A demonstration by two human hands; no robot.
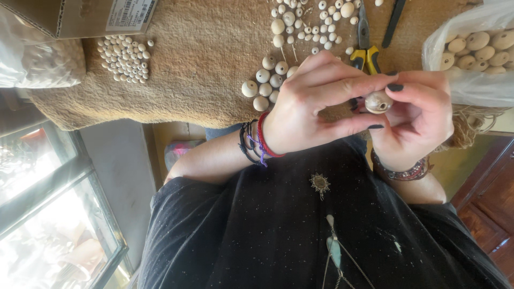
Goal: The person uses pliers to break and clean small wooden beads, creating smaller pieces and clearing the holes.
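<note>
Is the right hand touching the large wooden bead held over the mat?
Touching. The head view shows the right hand pinching the wooden bead, with no gap between its fingertips and the bead.
</note>
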